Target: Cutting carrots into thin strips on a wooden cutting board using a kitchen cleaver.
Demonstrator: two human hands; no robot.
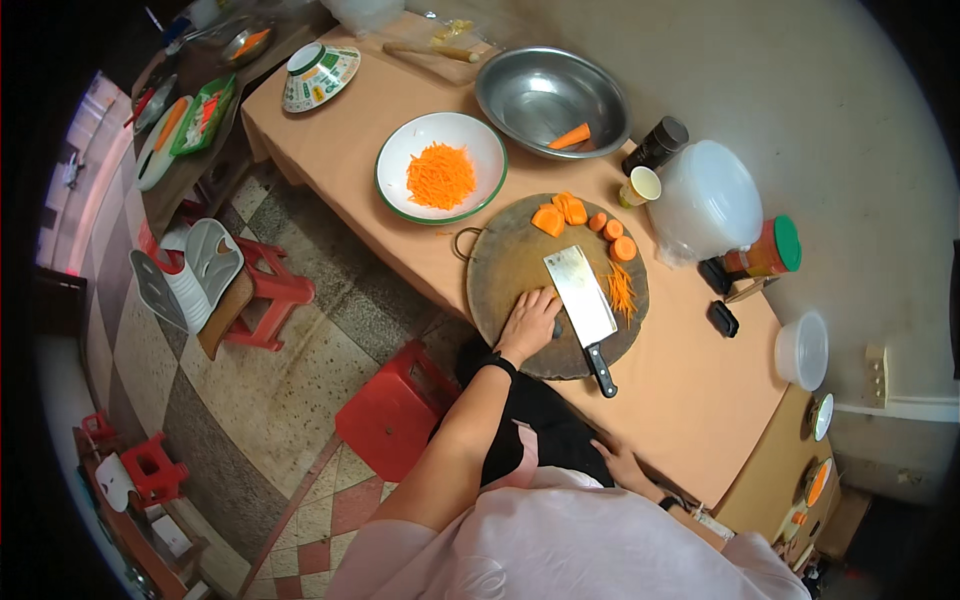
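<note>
My left hand (529, 324) lies palm down on the round wooden chopping board (510, 262), fingers close together; a bit of orange shows at its fingertips, and what is beneath them is hidden. To its right lies a cleaver (581, 289) with a black handle, untouched. Past the blade is a small pile of carrot shreds (620, 294). Carrot chunks (548, 220) and short carrot pieces (622, 249) sit along the board's far edge. My right hand (624, 466) is low by the table's near edge beside my lap, fingers apart, with nothing seen in it.
A green-rimmed bowl (390, 169) of shredded carrot (441, 176) stands beyond the board. Further back, a steel basin (517, 97) holds a carrot piece (570, 136). At right are a paper cup (640, 187), a dark bottle (657, 145) and plastic containers (709, 199). A red stool (390, 420) is left of me.
</note>
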